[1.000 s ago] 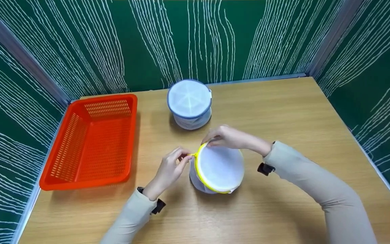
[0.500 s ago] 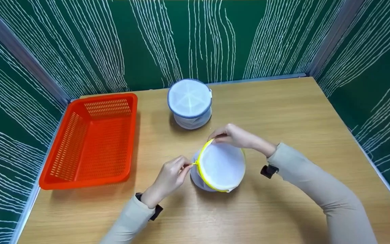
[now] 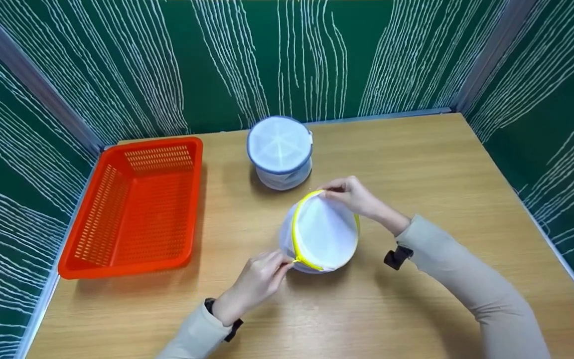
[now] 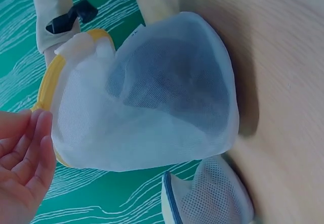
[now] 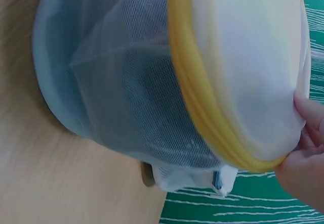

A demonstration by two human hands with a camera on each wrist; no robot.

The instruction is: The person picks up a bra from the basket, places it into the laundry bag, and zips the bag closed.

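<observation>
A white mesh laundry bag [image 3: 328, 234], round with a yellow zipper [image 3: 295, 232] along its top edge, stands on the table below my hands. My left hand [image 3: 262, 276] pinches the zipper pull at the front left of the rim. At the far rim, my right hand [image 3: 354, 197] grips the bag's edge between thumb and fingers. Through the mesh in the left wrist view, the bag's side [image 4: 172, 77] looks darker; what causes this I cannot tell. Behind it stands a second, smaller mesh laundry bag [image 3: 279, 144] with a blue-trimmed rim, untouched.
On the left of the wooden table [image 3: 396, 154] sits an orange plastic basket [image 3: 195, 199] with perforated walls. Green panels [image 3: 416, 60] with white wavy lines enclose the table at the back and both sides.
My left hand has drawn the zipper pull along the rim toward the front. My right hand has shifted slightly back and right, still gripping the bag's edge, and the rim has tilted.
</observation>
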